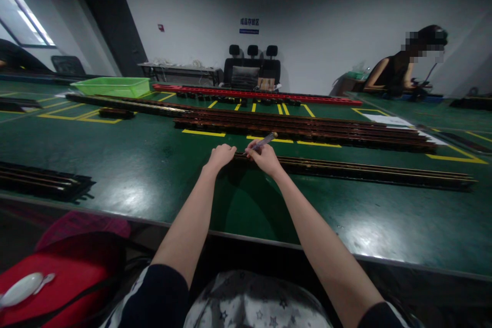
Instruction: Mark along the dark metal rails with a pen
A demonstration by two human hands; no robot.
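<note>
A long dark rail (369, 169) with thin orange edges lies across the green table (154, 174) in front of me. My left hand (220, 156) is curled into a loose fist at the rail's left end, touching it. My right hand (264, 158) is closed on a slim pen-like tool (264, 141) with a clear shaft, its tip pointing down at the rail's left end. Whether the left hand grips the rail end is hidden by the fingers.
A stack of similar long rails (300, 128) lies further back, with a red rail (253, 94) and a green tray (111, 86) behind. More dark rails (42, 180) sit at the left edge. Another person (403, 69) sits at the far right. A red bag (57, 287) is at lower left.
</note>
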